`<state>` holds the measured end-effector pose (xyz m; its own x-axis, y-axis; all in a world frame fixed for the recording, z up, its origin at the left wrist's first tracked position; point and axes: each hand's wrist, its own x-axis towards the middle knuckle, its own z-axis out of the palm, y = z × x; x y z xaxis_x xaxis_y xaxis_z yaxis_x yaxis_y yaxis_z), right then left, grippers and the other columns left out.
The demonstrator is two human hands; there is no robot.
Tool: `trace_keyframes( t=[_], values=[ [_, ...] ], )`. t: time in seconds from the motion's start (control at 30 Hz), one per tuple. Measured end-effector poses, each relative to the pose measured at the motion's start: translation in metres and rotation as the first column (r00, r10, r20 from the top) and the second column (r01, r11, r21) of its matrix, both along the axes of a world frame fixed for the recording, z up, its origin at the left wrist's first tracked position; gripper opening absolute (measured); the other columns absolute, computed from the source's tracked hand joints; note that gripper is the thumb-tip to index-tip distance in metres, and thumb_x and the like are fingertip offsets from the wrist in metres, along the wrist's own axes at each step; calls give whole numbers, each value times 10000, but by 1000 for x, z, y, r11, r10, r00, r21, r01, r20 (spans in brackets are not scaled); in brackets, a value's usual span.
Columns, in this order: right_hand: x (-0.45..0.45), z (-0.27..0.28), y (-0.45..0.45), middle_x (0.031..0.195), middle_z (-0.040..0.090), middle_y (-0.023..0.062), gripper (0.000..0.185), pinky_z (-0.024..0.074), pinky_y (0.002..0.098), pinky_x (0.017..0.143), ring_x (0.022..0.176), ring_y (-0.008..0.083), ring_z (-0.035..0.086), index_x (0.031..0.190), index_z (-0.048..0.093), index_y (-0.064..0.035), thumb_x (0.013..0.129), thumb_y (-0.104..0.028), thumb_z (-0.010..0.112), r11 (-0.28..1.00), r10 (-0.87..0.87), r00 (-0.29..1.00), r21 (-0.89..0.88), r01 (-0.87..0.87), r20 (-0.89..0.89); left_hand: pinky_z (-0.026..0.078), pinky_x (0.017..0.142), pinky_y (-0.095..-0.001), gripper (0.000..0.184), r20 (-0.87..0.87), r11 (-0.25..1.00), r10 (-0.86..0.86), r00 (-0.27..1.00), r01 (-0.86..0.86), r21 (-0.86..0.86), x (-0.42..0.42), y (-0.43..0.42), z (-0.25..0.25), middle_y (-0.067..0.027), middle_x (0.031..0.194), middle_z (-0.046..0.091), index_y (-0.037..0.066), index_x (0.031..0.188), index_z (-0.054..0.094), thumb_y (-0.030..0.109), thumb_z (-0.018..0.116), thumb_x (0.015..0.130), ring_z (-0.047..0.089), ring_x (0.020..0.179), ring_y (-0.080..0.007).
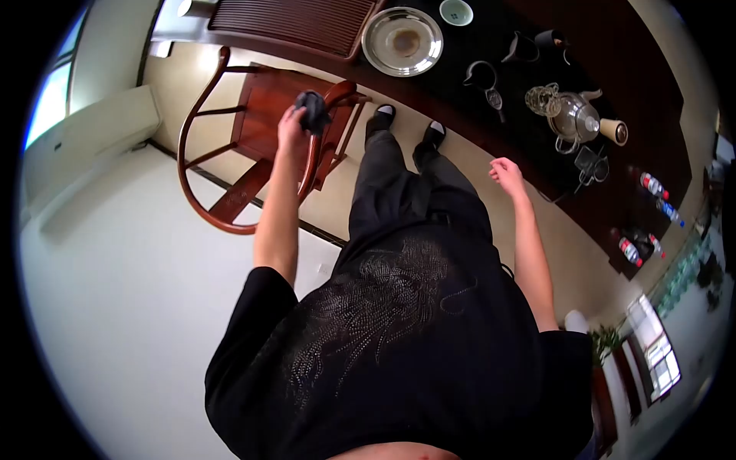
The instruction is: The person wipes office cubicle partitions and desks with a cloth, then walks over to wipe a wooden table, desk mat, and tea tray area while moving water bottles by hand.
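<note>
The left hand's [291,132] fingers grasp a dark cloth [313,113] at one arm of the wooden chair [264,107]. Well right of the chair, the right hand's [507,178] fingers curl loosely, released.

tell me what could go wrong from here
The dark cloth in the left hand might snag on the chair, whose curved arm is close by. The right hand is near the table, so a careless swing could catch the glassware. A sideways step could knock a shoe against the chair.
</note>
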<state>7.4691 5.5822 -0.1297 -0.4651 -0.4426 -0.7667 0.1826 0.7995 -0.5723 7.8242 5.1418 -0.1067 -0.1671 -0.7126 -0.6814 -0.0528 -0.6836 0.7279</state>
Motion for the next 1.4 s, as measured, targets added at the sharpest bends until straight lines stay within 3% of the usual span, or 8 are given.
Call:
trace_keyframes(
  t=[0.37, 0.43, 0.53, 0.6, 0.93, 1.0, 1.2, 1.4],
  values=[
    [174, 47, 42, 872, 675, 73, 222, 531, 316, 685, 749, 168, 650, 1049, 640, -98, 952, -237, 497, 743, -624, 755, 453, 492, 204, 520, 517, -245, 264, 446, 938, -119, 887, 248, -244, -34, -210, -90, -32, 832, 664, 61, 1063, 684, 222, 687, 855, 619, 690, -111],
    [199, 63, 24, 914, 674, 81, 243, 528, 318, 720, 802, 169, 649, 1082, 638, -98, 953, -246, 494, 726, -654, 726, 444, 525, 211, 544, 625, -328, 317, 521, 908, -52, 852, 258, -332, -42, -207, -117, -82, 822, 706, 41, 1039, 707, 264, 687, 814, 665, 704, -178],
    [214, 72, 3, 954, 679, 108, 276, 520, 329, 774, 867, 197, 658, 1120, 629, -99, 948, -265, 491, 750, -621, 752, 443, 491, 218, 520, 782, -466, 381, 809, 724, 64, 584, 531, -441, -67, -166, -103, -224, 872, 694, 40, 1023, 718, 314, 604, 785, 679, 822, -381],
    [213, 69, 4, 966, 678, 109, 286, 521, 315, 773, 874, 193, 659, 1153, 613, -81, 962, -240, 471, 765, -614, 757, 404, 502, 222, 516, 759, -484, 366, 847, 613, 98, 522, 639, -465, -76, -135, -111, -239, 830, 683, 31, 1015, 715, 298, 595, 795, 671, 788, -392],
    [175, 90, -19, 968, 676, 105, 267, 522, 302, 779, 887, 184, 657, 1157, 599, -61, 975, -220, 486, 753, -655, 751, 150, 640, 81, 493, 745, -490, 349, 765, 562, -167, 622, 697, -445, -138, 22, -84, -261, 873, 654, -4, 1115, 641, 221, 610, 850, 628, 823, -434],
    [184, 92, -7, 951, 672, 99, 259, 515, 288, 761, 871, 175, 653, 1144, 610, -62, 972, -214, 490, 736, -675, 732, 138, 662, 88, 490, 773, -501, 344, 724, 407, -343, 599, 789, -461, -153, 48, -73, -246, 872, 658, 17, 1125, 633, 218, 605, 847, 626, 840, -430],
    [262, 66, 101, 926, 677, 94, 252, 522, 305, 759, 840, 177, 657, 1128, 623, -75, 943, -208, 516, 588, -809, 568, 172, 791, 152, 486, 817, -495, 452, 779, 549, -260, 570, 751, -366, -206, 128, -75, -253, 968, 647, -5, 1218, 591, 266, 590, 856, 619, 920, -418],
    [366, 21, 226, 836, 663, 47, 221, 456, 286, 692, 781, 140, 620, 981, 669, -67, 874, -231, 567, 291, -942, 230, 255, 922, 244, 503, 808, -483, 479, 831, 442, -253, 496, 823, -357, -229, 195, -82, -194, 1020, 612, 54, 1312, 510, 259, 576, 884, 624, 932, -389]
  ],
)
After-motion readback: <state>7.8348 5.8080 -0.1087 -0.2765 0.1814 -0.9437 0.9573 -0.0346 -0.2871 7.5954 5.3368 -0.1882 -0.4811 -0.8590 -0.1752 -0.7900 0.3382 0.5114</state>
